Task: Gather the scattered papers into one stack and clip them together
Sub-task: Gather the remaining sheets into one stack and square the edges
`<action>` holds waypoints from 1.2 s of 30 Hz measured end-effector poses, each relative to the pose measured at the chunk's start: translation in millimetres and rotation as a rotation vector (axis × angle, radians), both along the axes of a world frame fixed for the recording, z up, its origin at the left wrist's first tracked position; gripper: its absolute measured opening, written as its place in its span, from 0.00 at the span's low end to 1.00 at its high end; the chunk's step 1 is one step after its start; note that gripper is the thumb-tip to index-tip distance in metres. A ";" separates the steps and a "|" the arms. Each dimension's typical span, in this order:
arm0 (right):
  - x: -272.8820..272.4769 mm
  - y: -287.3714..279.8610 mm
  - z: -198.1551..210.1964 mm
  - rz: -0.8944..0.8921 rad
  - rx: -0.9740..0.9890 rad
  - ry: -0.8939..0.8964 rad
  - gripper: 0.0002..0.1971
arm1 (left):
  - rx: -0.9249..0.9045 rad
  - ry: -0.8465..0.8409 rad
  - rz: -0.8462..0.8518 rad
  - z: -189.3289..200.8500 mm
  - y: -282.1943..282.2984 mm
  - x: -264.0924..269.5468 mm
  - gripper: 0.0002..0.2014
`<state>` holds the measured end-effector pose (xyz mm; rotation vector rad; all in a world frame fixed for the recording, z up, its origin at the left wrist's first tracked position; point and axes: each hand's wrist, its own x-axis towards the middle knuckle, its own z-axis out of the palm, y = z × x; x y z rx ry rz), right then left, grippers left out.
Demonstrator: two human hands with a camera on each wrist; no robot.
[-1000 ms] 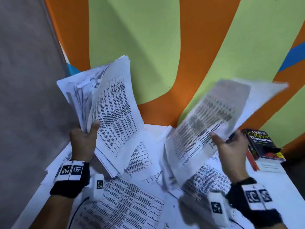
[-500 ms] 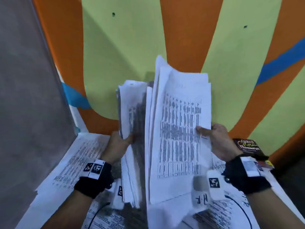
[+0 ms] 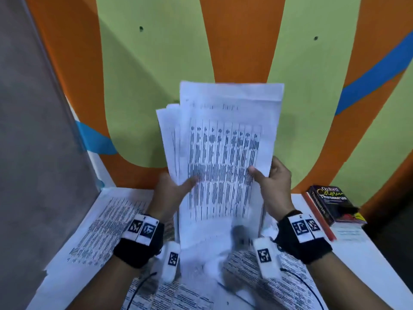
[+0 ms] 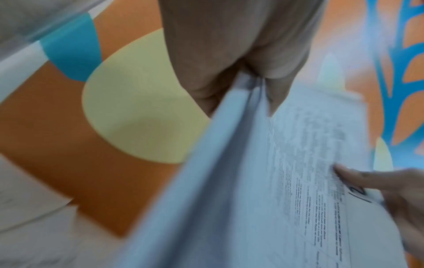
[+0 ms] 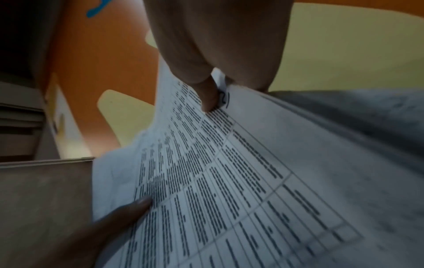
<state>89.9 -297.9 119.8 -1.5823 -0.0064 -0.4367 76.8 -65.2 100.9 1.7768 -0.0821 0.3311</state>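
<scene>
One stack of printed papers (image 3: pixel 225 153) stands upright in front of me, its sheets unevenly aligned at the top left. My left hand (image 3: pixel 178 191) grips its left edge, thumb on the front sheet. My right hand (image 3: pixel 266 173) grips the right edge the same way. In the left wrist view the left hand (image 4: pixel 241 72) pinches the stack (image 4: pixel 229 181) at its edge. In the right wrist view the right hand (image 5: pixel 206 90) has its thumb on the stack (image 5: pixel 229 181). More loose papers (image 3: pixel 111 222) lie on the white table (image 3: pixel 380 276). No clip is plainly visible.
A thesaurus book (image 3: pixel 333 204) lies at the table's right back, with a small dark thing on its near end, too blurred to identify. A grey wall (image 3: pixel 33 153) bounds the left side and a painted wall (image 3: pixel 156 63) the back. Printed sheets (image 3: pixel 290 276) cover the table's front.
The two separate bundles, one in each hand, have come together into a single upright stack held between both hands in the middle.
</scene>
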 end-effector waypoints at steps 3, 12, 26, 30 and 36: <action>0.8 3.0 17.1 -0.032 -0.065 -0.130 0.15 | -0.037 -0.144 0.029 25.7 -1.1 9.4 0.11; -0.5 -14.2 8.5 0.092 -0.117 -0.092 0.46 | -0.206 -0.060 -0.122 4.6 -8.4 13.6 0.27; 8.3 -6.1 -1.8 0.123 -0.112 0.034 0.25 | -0.244 0.007 -0.028 -7.0 -2.3 10.5 0.14; 6.2 1.9 5.8 -0.015 -0.227 -0.073 0.13 | -0.286 -0.122 -0.030 19.1 -6.6 5.6 0.18; 1.1 -5.6 5.4 0.102 -0.204 -0.030 0.19 | -0.328 -0.125 -0.163 18.5 6.5 14.6 0.28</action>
